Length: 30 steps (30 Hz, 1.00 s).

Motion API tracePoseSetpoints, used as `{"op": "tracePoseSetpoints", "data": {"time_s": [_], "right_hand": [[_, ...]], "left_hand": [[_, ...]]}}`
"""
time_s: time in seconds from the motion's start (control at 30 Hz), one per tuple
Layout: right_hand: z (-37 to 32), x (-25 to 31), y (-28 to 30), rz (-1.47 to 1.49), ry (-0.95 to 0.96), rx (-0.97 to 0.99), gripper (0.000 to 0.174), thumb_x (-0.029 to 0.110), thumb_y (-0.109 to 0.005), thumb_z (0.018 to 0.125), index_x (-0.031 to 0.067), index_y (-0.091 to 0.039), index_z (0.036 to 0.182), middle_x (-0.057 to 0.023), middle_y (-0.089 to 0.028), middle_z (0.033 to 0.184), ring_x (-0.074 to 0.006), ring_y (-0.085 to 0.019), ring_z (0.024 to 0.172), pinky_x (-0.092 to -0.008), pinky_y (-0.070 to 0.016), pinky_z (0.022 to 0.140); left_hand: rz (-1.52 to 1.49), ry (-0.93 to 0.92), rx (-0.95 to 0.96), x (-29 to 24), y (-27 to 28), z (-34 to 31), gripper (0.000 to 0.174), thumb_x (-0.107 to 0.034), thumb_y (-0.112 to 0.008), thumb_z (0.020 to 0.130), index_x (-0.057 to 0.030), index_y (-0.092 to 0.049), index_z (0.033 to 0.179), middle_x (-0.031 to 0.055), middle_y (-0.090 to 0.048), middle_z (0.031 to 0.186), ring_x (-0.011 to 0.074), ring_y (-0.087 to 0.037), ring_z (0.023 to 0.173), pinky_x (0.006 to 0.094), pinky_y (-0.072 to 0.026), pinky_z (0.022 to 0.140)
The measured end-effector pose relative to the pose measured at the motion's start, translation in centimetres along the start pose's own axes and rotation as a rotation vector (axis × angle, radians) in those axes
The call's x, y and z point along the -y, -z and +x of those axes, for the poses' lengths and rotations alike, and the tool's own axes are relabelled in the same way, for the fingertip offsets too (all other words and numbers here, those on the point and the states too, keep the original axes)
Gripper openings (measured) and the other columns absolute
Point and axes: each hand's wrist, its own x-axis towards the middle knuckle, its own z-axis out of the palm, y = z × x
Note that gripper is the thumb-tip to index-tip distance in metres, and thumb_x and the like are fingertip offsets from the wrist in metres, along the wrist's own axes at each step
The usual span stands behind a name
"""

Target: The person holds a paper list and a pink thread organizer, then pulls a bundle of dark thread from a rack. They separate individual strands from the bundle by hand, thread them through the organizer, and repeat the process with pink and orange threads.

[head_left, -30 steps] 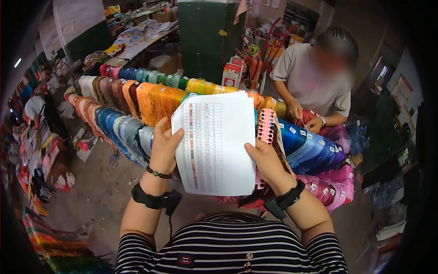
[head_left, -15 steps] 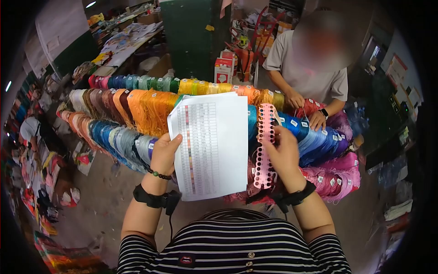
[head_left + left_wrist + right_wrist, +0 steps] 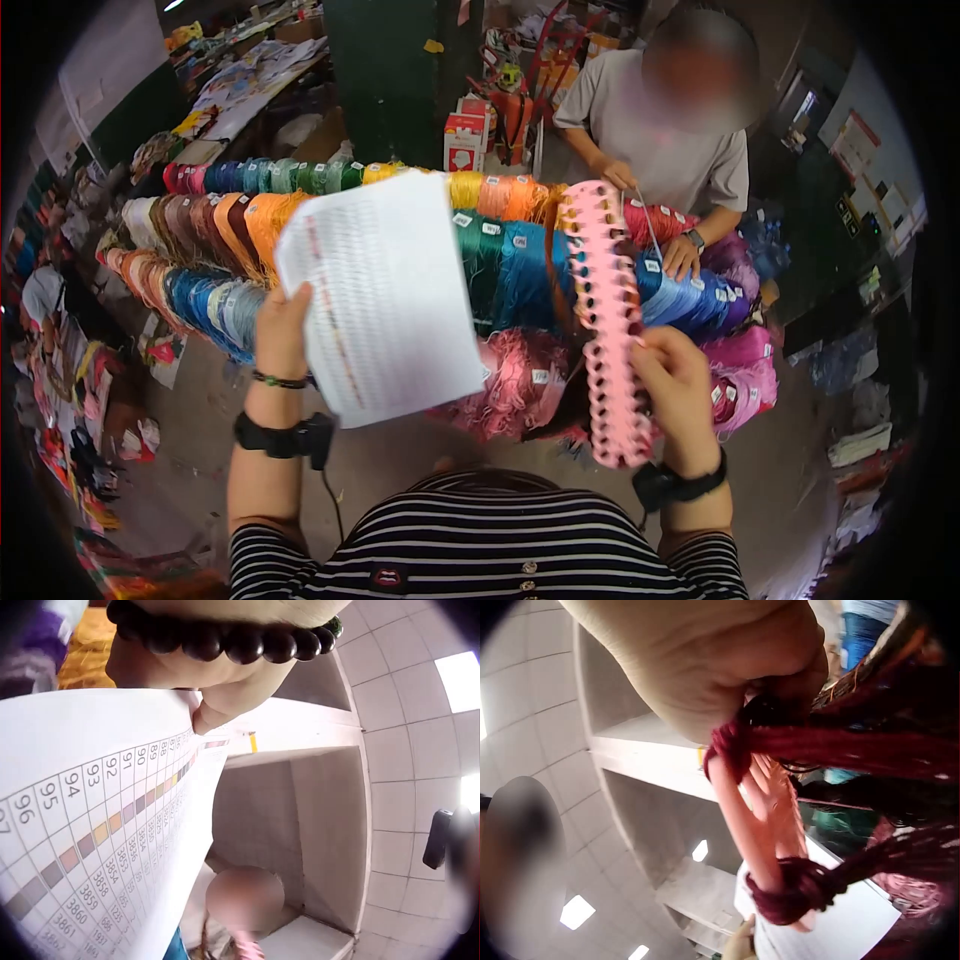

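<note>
Two hands in use, each holding one article, over a long display of thread skeins.

1. Left hand [image 3: 283, 330]: grip clamped on the left edge of a printed sheet [image 3: 385, 290], thumb pressed on its face. The sheet is held up and tilted in front of the skeins. The left wrist view shows numbered rows, small colour swatches and four-digit codes. A bead bracelet [image 3: 280, 380] sits on this wrist.

2. Right hand [image 3: 678, 385]: grip clamped on the lower part of a pink punched strip [image 3: 603, 310]. The strip stands nearly upright, just right of the sheet and apart from it, with holes along both long edges. In the right wrist view, dark red thread bundles [image 3: 799, 889] are knotted onto the strip and trail away to the right.

3. Thread skeins [image 3: 220, 215]: hung side by side in rows of brown, orange, blue, green, teal and pink. Many carry small white tags.

4. Second person [image 3: 665, 150]: grey short-sleeved shirt, standing on the far side of the skeins with both hands down among the red and blue ones.

5. Surroundings: a green pillar [image 3: 385, 80] behind the skeins, red-and-white boxes [image 3: 462, 140] just beside it, and a worktop [image 3: 250, 90] strewn with papers at upper left. A black-and-white striped top fills the lower edge of the head view.
</note>
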Motion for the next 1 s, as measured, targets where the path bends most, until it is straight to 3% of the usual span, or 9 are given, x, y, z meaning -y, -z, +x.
{"op": "tracePoseSetpoints", "data": {"time_s": [0.13,0.27,0.4,0.53,0.67,0.73,0.83,0.93,1.0], "right_hand": [[-5.0,6.3,4.1,0.225,0.134,-0.142,0.014,0.012,-0.065,0.084,0.0054,-0.054,0.090,0.0089,-0.046,0.070,0.0001,-0.037,0.059,-0.0171,-0.0256,0.052],[-6.2,9.0,6.4,0.267,0.401,-0.173,0.018,0.014,-0.065,0.085,0.0057,-0.053,0.094,0.0043,-0.053,0.075,-0.0028,-0.047,0.064,-0.0182,-0.0349,0.058],[-4.8,13.8,0.7,0.382,0.487,-0.126,0.014,0.015,-0.063,0.088,0.0066,-0.053,0.094,0.0021,-0.056,0.081,-0.0052,-0.051,0.070,-0.0206,-0.0400,0.063],[-2.0,16.5,-8.8,0.568,0.370,0.017,0.012,0.016,-0.060,0.091,0.0075,-0.053,0.095,-0.0001,-0.060,0.087,-0.0076,-0.056,0.076,-0.0230,-0.0452,0.069],[4.0,9.1,-20.0,0.847,0.089,0.220,0.006,0.014,-0.058,0.093,0.0090,-0.054,0.093,-0.0006,-0.062,0.091,-0.0081,-0.058,0.080,-0.0236,-0.0478,0.074],[6.4,3.8,-25.3,0.838,-0.075,0.150,0.007,0.015,-0.059,0.093,0.0086,-0.057,0.091,0.0011,-0.062,0.085,-0.0074,-0.057,0.076,-0.0230,-0.0470,0.073],[9.0,-3.7,-30.8,0.632,-0.222,-0.027,0.007,0.008,-0.057,0.093,0.0050,-0.057,0.087,0.0047,-0.054,0.075,-0.0039,-0.047,0.067,-0.0188,-0.0392,0.063],[10.7,-8.1,-32.8,0.112,-0.096,-0.081,0.013,0.013,-0.062,0.089,0.0026,-0.058,0.082,0.0003,-0.056,0.067,-0.0088,-0.049,0.061,-0.0246,-0.0411,0.057],[11.3,-8.9,-32.4,-0.160,-0.044,-0.082,0.024,0.021,-0.069,0.083,0.0007,-0.058,0.081,-0.0104,-0.060,0.065,-0.0184,-0.055,0.058,-0.0330,-0.0446,0.057]], "left_hand": [[0.079,-0.133,-0.042,-4.1,5.1,2.2,0.023,-0.013,-0.054,0.095,0.0042,-0.059,0.109,0.0110,-0.067,0.101,0.0158,-0.064,0.083,0.0272,-0.0514,0.075],[0.043,-0.143,-0.038,-6.5,7.6,4.1,0.024,-0.013,-0.054,0.095,0.0044,-0.058,0.111,0.0122,-0.066,0.103,0.0167,-0.064,0.085,0.0281,-0.0516,0.076],[0.031,-0.091,0.079,-6.5,7.8,7.2,0.025,-0.011,-0.054,0.094,0.0054,-0.057,0.112,0.0123,-0.067,0.103,0.0179,-0.065,0.085,0.0295,-0.0517,0.078],[0.010,0.074,0.255,-2.1,7.3,12.0,0.022,-0.009,-0.054,0.093,0.0049,-0.060,0.109,0.0110,-0.067,0.102,0.0167,-0.064,0.085,0.0289,-0.0511,0.078],[0.078,0.103,0.247,1.4,7.9,16.1,0.021,-0.009,-0.054,0.094,0.0037,-0.060,0.109,0.0100,-0.067,0.100,0.0162,-0.064,0.081,0.0281,-0.0514,0.074],[0.053,0.155,0.267,1.2,8.5,17.5,0.021,-0.009,-0.054,0.094,0.0037,-0.060,0.109,0.0100,-0.067,0.100,0.0154,-0.064,0.080,0.0277,-0.0517,0.071],[0.059,0.196,0.318,1.7,10.1,19.7,0.022,-0.010,-0.055,0.094,0.0039,-0.059,0.110,0.0098,-0.067,0.099,0.0155,-0.065,0.081,0.0280,-0.0519,0.071],[0.174,0.217,0.331,2.3,11.2,21.4,0.023,-0.010,-0.055,0.094,0.0040,-0.059,0.111,0.0097,-0.067,0.100,0.0153,-0.065,0.081,0.0277,-0.0518,0.072],[0.120,0.245,0.355,2.6,11.3,21.6,0.023,-0.011,-0.056,0.093,0.0042,-0.059,0.111,0.0096,-0.067,0.099,0.0156,-0.064,0.081,0.0277,-0.0515,0.072]]}}
